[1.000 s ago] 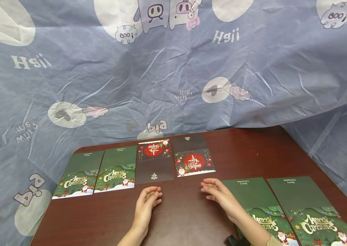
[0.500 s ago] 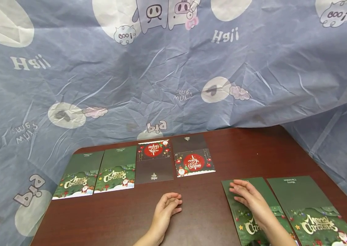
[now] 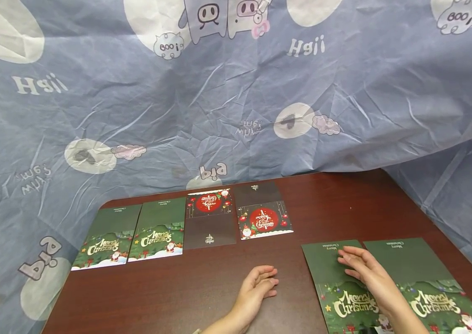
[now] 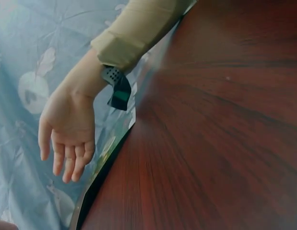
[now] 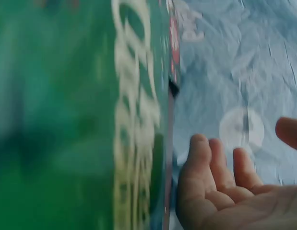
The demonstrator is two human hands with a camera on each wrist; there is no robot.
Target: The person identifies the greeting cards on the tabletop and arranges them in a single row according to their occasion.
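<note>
My right hand [image 3: 369,273] hovers over a green Merry Christmas card [image 3: 323,273] at the table's right, its fingers loosely bent and holding nothing. Seen from the left wrist, that right hand [image 4: 71,124] is apart from the card beneath it. The right wrist view has the fingers [image 5: 201,167] beside the blurred green card [image 5: 66,120]. My left hand [image 3: 254,294] is over bare wood left of this card, fingers relaxed, nothing in them. A second green card [image 3: 398,260] lies right of the first, partly behind my right forearm.
Along the table's [image 3: 156,287] back lie two more green cards [image 3: 114,218] [image 3: 162,211], a dark card with its red circle upside down [image 3: 208,227], and another dark card [image 3: 256,195] with its red circle upright. A blue patterned cloth [image 3: 202,102] hangs behind.
Both hands have moved to the right. The right hand went from beside the near-right green card to over it; the left slid from below the dark cards toward that card. The cards stayed put.
</note>
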